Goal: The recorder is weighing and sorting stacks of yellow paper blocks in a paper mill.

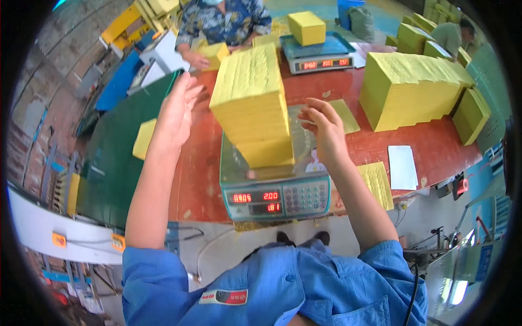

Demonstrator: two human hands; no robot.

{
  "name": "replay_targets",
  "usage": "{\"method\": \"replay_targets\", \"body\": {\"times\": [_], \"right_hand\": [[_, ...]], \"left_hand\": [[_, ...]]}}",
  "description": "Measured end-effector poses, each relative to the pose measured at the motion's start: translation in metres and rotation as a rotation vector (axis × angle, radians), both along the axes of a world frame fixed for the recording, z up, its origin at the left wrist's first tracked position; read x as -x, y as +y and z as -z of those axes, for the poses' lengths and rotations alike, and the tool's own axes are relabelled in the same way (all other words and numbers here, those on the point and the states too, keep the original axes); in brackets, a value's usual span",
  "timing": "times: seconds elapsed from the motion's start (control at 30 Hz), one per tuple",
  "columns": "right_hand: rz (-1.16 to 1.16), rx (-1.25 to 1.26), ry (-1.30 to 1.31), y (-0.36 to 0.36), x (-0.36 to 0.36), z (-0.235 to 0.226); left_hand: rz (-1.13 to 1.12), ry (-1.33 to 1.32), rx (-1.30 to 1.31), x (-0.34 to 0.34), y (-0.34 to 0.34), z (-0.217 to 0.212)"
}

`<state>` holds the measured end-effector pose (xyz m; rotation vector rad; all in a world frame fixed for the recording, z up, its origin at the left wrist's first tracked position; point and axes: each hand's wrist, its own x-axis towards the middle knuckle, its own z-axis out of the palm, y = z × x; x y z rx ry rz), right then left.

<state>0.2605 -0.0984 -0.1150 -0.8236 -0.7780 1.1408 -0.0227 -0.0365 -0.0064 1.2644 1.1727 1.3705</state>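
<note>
A tall stack of yellow paper sheets (253, 103), its top marked with rows of wavy dents, stands on the tray of a digital weighing scale (276, 200) with lit red digits and a keypad. My left hand (176, 115) is raised to the left of the stack, apart from it, with its fingers stretched out and nothing in them. On the right side of the stack, over the scale's edge, my right hand (325, 129) is open with slightly bent fingers. A gap shows between it and the paper.
Large yellow paper stacks (413, 89) stand on the red table (350, 204) at right, near a white paper sheet (402, 167). Across it, a person (225, 24) touches a yellow block (215, 54) beside a second scale (321, 60). A green surface (117, 157) adjoins at left.
</note>
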Motion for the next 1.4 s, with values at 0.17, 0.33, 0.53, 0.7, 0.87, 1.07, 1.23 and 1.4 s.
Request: {"method": "replay_targets", "body": {"times": [0.17, 0.33, 0.53, 0.7, 0.87, 1.07, 1.23, 1.4], "right_hand": [[0.089, -0.045, -0.221, 0.102, -0.001, 0.056], [-0.071, 0.028, -0.258, 0.102, 0.03, 0.058], [0.127, -0.034, -0.424, -0.007, 0.018, 0.064], [0.376, -0.111, -0.524, -0.1, 0.016, 0.081], [-0.124, 0.273, 0.058, -0.149, 0.035, 0.119], [-0.43, 0.378, 0.452, -0.126, 0.027, 0.106], [-0.279, 0.358, 0.256, -0.155, -0.031, 0.069], [0.009, 0.335, 0.051, -0.178, -0.188, 0.086]], "left_hand": [[0.387, 0.084, 0.246, -0.033, 0.047, -0.007], [0.406, 0.017, 0.485, -0.055, 0.021, -0.007], [0.553, 0.019, 0.627, -0.041, -0.03, -0.006], [0.559, 0.108, 0.605, -0.033, -0.043, -0.005], [0.626, 0.048, 0.578, -0.019, -0.015, 0.015], [0.581, 0.081, 0.533, -0.034, -0.039, 0.016], [0.572, 0.041, 0.453, -0.089, -0.095, 0.011], [0.773, -0.083, 0.472, -0.228, -0.105, 0.046]]}}
